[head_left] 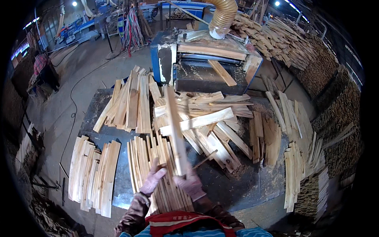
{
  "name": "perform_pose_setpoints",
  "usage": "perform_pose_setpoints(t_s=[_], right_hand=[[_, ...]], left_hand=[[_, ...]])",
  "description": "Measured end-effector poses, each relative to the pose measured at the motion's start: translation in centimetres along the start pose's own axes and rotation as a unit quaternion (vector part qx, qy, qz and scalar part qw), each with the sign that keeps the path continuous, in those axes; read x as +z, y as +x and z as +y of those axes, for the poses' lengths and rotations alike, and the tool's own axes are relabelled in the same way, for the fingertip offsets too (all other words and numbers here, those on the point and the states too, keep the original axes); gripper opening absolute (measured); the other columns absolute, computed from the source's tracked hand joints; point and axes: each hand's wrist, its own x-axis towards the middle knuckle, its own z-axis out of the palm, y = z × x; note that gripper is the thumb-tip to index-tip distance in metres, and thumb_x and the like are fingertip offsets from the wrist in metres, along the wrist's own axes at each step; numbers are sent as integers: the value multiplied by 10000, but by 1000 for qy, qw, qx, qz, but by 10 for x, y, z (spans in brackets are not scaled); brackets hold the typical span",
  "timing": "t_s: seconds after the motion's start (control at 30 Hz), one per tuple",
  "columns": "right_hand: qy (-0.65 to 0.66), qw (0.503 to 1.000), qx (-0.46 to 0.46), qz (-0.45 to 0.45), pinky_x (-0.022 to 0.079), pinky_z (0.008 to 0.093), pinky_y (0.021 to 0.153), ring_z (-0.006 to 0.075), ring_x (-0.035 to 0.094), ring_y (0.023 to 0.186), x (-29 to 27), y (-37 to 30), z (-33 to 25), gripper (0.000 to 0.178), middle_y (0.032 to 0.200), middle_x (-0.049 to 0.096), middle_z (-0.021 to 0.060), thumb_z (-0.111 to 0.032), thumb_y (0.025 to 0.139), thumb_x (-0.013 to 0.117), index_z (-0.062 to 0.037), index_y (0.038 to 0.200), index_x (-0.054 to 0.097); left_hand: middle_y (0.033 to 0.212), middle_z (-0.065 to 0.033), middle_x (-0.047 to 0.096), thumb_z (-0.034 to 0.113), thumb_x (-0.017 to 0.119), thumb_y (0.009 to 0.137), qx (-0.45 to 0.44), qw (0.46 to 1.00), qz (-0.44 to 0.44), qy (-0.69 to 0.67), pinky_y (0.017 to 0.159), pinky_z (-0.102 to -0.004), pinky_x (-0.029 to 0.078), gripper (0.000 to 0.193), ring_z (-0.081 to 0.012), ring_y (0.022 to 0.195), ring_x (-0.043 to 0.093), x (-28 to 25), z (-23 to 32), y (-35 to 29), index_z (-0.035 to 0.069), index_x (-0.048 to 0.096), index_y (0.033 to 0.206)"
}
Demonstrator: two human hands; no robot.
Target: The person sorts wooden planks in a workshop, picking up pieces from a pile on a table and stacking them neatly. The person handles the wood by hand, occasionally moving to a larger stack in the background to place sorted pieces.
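Observation:
A long pale wooden board [176, 130] stands out in front of me, pointing away toward the machine. My right hand [190, 185], in a pinkish work glove, is closed round its near end. My left hand [153, 179], gloved likewise, is just left of the board, its fingers apart and nothing in it. Under and between both hands lies a row of narrow wooden strips [139, 162] set side by side on the dark metal table [123, 189]. Beyond the board is a loose heap of planks [215, 138], lying crosswise.
A blue-sided woodworking machine [197, 77] with a yellow duct hose [224, 14] stands beyond the table, one board [222, 73] on its bed. More planks lie at left [94, 173], far left [132, 102] and right [294, 170]. Another person [42, 69] is at far left.

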Motion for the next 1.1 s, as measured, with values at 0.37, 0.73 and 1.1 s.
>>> perform_pose_setpoints(t_s=[0.37,0.73,1.1], right_hand=[[-448,880,-154,35,393,456,1088,397,495,1291,-110,171,90,772,1453,475,211,-518,883,604,-43,1458,407],[-708,694,-95,-87,438,445,954,300,605,1091,-176,299,73,423,1151,656,147,-299,795,588,-78,1154,623],[-394,908,86,-118,550,402,845,312,689,988,-153,83,71,617,1057,696,188,-470,734,802,-63,1169,638]], left_hand=[[1001,-110,659,65,636,923,108,979,64,162,723,-310,573,443,-220,905,660,-81,92,121,4,489,1336],[1387,-133,562,297,681,951,159,977,28,139,1102,-380,425,632,-265,1267,551,-85,55,171,62,416,1475],[1393,-113,550,349,640,973,-117,979,-161,37,1026,-339,472,680,-212,1237,569,80,-44,48,37,354,1505]])
